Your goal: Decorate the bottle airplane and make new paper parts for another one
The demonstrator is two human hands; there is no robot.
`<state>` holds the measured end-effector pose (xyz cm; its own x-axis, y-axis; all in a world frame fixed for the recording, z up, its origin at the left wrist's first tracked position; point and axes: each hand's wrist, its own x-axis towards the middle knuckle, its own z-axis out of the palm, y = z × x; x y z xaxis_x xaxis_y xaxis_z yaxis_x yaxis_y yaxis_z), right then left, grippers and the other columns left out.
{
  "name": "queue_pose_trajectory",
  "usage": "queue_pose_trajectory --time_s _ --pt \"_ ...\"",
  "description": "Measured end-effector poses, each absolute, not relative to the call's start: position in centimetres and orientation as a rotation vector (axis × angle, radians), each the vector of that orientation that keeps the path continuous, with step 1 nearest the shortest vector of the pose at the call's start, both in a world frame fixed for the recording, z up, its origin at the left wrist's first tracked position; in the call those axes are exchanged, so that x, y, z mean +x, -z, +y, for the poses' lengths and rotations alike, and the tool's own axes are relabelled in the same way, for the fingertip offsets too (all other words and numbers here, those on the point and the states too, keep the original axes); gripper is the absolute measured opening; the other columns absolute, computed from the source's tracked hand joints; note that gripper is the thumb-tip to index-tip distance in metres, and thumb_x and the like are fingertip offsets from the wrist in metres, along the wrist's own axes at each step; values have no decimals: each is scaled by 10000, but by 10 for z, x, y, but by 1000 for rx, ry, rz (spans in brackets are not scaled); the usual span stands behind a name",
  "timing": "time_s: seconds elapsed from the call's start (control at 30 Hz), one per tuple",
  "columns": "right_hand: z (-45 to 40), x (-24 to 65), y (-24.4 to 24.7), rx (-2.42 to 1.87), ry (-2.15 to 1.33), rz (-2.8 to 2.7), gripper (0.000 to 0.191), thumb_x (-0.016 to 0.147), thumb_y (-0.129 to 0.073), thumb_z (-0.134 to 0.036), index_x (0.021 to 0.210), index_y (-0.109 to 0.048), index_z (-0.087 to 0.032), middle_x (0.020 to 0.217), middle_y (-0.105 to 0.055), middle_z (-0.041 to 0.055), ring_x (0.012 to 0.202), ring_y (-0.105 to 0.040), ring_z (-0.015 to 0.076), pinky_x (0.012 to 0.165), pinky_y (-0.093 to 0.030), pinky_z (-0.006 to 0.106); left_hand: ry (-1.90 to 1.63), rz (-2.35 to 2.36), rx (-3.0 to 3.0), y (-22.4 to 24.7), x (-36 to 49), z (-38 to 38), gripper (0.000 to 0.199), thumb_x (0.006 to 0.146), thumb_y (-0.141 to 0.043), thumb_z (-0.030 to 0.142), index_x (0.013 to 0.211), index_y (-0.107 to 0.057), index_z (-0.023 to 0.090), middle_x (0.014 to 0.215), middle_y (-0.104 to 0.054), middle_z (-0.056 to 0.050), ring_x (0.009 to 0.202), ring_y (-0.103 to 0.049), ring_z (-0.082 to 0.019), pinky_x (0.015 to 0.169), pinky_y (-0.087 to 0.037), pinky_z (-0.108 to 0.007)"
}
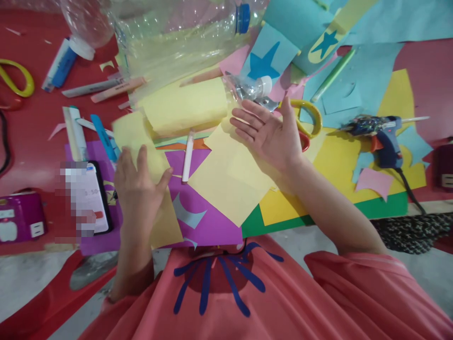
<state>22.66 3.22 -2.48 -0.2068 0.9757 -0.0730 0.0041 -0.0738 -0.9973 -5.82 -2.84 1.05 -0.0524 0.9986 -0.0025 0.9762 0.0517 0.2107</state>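
Note:
My left hand (139,177) rests with fingers spread on a pale yellow paper strip (161,219) that lies over a purple sheet (208,233). Palm up and fingers stretched, my right hand (271,134) is above a pale yellow square of paper (233,182) and holds nothing. Between the hands lies a white marker (188,158). Just beyond it is a curled sheet of pale yellow paper (187,106). Yellow-handled scissors (313,115) sit partly hidden behind my right hand. A phone (95,198) lies left of my left hand.
Large clear plastic bottles (177,42) lie at the back. A glue gun (384,137) with a cord rests on yellow card at the right. Blue paper with star cutouts (264,63) is at the back right. Markers (102,87) and a purple box (21,215) occupy the left.

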Motion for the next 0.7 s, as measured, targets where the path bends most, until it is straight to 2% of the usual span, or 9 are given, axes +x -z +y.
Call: queue_pose_trajectory --time_s 0.1,0.23,0.37,0.43,0.5,0.57,0.63,0.7 --pt "31 224 25 -1147 -1395 -1306 828 903 -53 -753 1276 -603 -258 1314 -660 65 1204 -643 240 938 -580 477 -241 2150 1982 -7 -61 -21 618 898 -530 466 1437 -457 174 1576 -332 -189 1468 -312 -366 1210 -224 -536" --pt "30 222 23 -1136 -1450 -1316 843 888 -50 -769 1290 -586 -257 1357 -630 66 1211 -639 235 920 -592 444 -269 2102 1962 -7 -64 -5 595 862 -599 386 1406 -509 164 1605 -266 -186 1478 -270 -400 1207 -232 -562" --pt "31 221 24 -1148 -1436 -1322 845 881 -54 -778 1297 -577 -260 1352 -631 70 1198 -645 235 899 -600 427 -544 1999 2009 -9 -67 0 494 830 -667 363 1301 -587 238 1565 -369 -72 1452 -348 -307 1209 -307 -477" --pt "31 221 25 -1137 -1428 -1321 834 888 -56 -772 1289 -582 -264 1337 -640 70 1202 -641 241 905 -596 445 -657 2005 2018 -9 -69 0 452 819 -696 355 1248 -618 236 1526 -416 -72 1398 -424 -278 1194 -342 -451" --pt "30 220 25 -1108 -1437 -1291 807 898 -78 -763 1264 -599 -266 1321 -649 70 1203 -640 246 920 -588 465 -754 2020 2041 -6 -74 -1 387 815 -709 341 1174 -662 206 1420 -524 -104 1297 -524 -268 1150 -395 -452" --pt "29 219 23 -1079 -1486 -1195 776 908 -110 -752 1228 -620 -263 1311 -654 66 1208 -635 243 955 -570 471 -928 1998 2074 -2 -79 1 320 780 -736 335 1055 -712 174 1205 -656 -115 1142 -618 -266 1060 -465 -457" --pt "27 216 18 -1068 -1561 -1049 754 910 -138 -746 1190 -637 -254 1300 -660 57 1216 -629 232 998 -546 458 -1288 1874 2046 1 -82 2 308 679 -790 360 924 -740 181 987 -718 -74 971 -669 -257 916 -531 -436" --pt "25 214 14 -1066 -1625 -916 734 905 -171 -747 1149 -650 -248 1277 -672 50 1215 -628 224 1026 -528 443 -1530 1732 1849 -1 -80 2 314 631 -816 338 904 -751 197 909 -733 -40 889 -681 -235 791 -547 -376"
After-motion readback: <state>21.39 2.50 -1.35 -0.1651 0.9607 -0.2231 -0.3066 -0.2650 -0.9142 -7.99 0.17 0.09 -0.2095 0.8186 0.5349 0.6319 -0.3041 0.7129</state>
